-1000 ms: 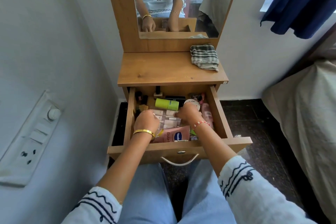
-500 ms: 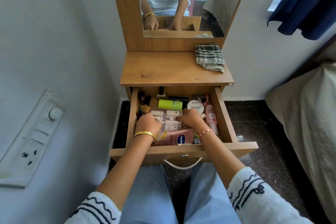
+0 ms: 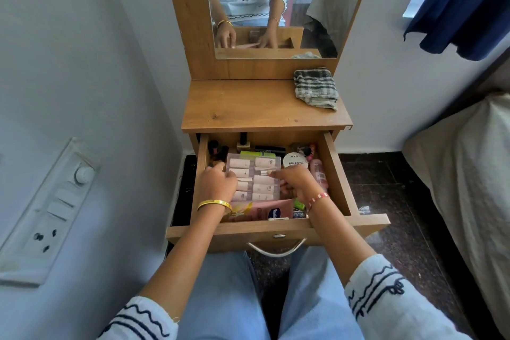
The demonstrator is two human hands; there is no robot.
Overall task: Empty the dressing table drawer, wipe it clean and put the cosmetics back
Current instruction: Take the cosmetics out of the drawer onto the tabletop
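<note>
Wall switch panel (image 3: 52, 210) at far left. Drawer (image 3: 335, 174) of the dressing desk (image 3: 248, 107) pulled fully open, still full of cosmetics.

Left hand (image 3: 216, 183), gold bangle at the wrist, fingers curled over the left edge of a clear plastic box (image 3: 252, 175); grip holding the box. The box sits mid-drawer and carries two columns of small pale pink tubes.

Behind the box: dark nail polish bottles (image 3: 218, 149) in the back left corner, a green tube (image 3: 256, 154), a black case.

In front of the box: a pink Vaseline tube (image 3: 271, 211) lying against the drawer's front wall.

Right hand (image 3: 296, 181), red-and-white bracelet at the wrist, fingers curled round the box's right edge; grip holding the box.

Just right of it: a white round jar (image 3: 295, 159) marked nail polish, then a pink bottle (image 3: 317, 171) along the right wall.

Checked cloth (image 3: 316, 88) folded on the desk top, back right. Bed (image 3: 466, 174) at far right.
</note>
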